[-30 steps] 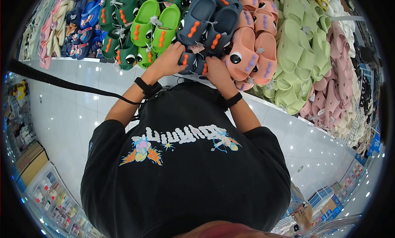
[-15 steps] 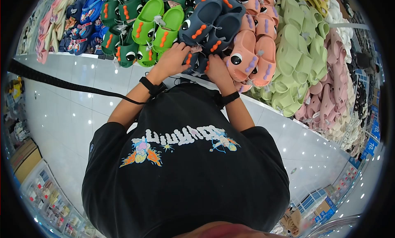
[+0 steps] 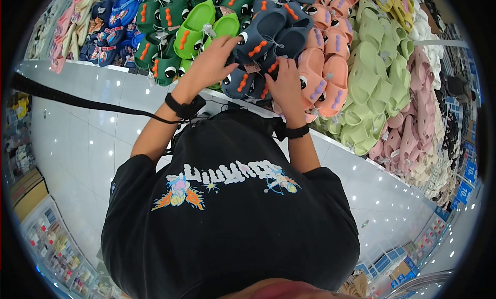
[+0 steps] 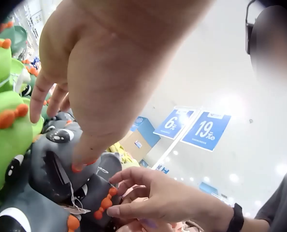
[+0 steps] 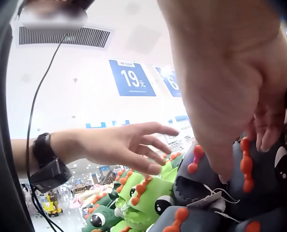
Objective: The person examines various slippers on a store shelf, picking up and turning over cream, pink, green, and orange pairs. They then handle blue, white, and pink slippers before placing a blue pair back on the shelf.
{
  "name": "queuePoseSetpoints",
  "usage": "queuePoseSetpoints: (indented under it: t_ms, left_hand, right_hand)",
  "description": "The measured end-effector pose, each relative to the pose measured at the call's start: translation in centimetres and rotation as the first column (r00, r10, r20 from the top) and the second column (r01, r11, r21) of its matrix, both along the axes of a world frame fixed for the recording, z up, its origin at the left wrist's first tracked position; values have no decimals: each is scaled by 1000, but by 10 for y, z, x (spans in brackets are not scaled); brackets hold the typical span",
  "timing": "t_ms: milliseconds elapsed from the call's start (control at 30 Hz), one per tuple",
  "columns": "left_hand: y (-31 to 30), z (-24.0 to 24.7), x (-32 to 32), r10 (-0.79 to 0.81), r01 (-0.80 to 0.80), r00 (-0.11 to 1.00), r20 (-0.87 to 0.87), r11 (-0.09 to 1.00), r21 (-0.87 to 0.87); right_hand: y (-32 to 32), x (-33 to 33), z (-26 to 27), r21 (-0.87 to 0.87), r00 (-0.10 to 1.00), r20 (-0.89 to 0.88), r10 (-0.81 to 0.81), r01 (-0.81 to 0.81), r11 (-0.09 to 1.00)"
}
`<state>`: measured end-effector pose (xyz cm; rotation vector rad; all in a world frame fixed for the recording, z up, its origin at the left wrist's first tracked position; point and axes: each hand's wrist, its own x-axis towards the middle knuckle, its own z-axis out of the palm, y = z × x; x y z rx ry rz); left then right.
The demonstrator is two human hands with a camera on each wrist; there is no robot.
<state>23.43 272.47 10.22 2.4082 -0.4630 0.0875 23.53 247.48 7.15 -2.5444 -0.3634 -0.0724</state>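
My left hand (image 3: pixel 212 64) reaches over the bright green slippers (image 3: pixel 195 27) and the dark blue-grey slippers (image 3: pixel 261 33), its fingers extended and spread. In the right wrist view that left hand (image 5: pixel 126 145) holds nothing. My right hand (image 3: pixel 285 87) is at the right side of a lower blue-grey pair (image 3: pixel 238 82). Its fingers touch the slippers' upper surface, thumb apart from them, in the right wrist view. The blue-grey slippers carry orange bumps and cartoon eyes, and a tag (image 3: pixel 252 68) hangs between the upper and lower pairs.
Salmon slippers (image 3: pixel 336 84) with purple bumps lie right of my right hand, with pale green ones (image 3: pixel 364 87) beyond. Dark green slippers (image 3: pixel 150 51) sit to the left. The display's white front edge (image 3: pixel 258 106) runs before me. Blue price signs (image 4: pixel 206 130) hang overhead.
Both hands were low at the sides of the lower blue-grey pair. The left has lifted off up and left, its fingers spreading; the right has shifted slightly right, its fingers more extended.
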Motion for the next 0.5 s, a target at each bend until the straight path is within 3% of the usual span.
queuePoseSetpoints:
  t_ms: [67, 133, 167, 233, 267, 367, 500]
  left_hand:
    - [-14, -4, 17, -9, 7, 1000, 29, 998, 58]
    - [-30, -4, 26, -34, 31, 999, 13, 976, 214]
    - [-36, -8, 31, -34, 28, 999, 24, 973, 230]
    - [-41, -30, 43, -27, 11, 998, 57, 965, 263]
    - [-45, -30, 46, -21, -5, 996, 84, 955, 298]
    - [-43, -29, 49, -12, 19, 999, -33, 977, 214]
    - [-38, -25, 48, 23, -23, 1000, 2, 994, 109]
  right_hand:
    - [6, 7, 6, -15, 999, -53, -9, 9, 1000]
    - [8, 9, -1, -27, 986, 169, -9, 14, 1000]
    - [9, 11, -4, -29, 985, 172, -8, 13, 999]
    - [8, 15, -9, -88, 999, -23, -23, 21, 996]
    - [6, 17, -12, -92, 1000, -17, -26, 24, 995]
    - [2, 19, -10, -96, 999, -16, 43, -44, 994]
    - [-1, 29, 4, -160, 990, 128, 63, -43, 986]
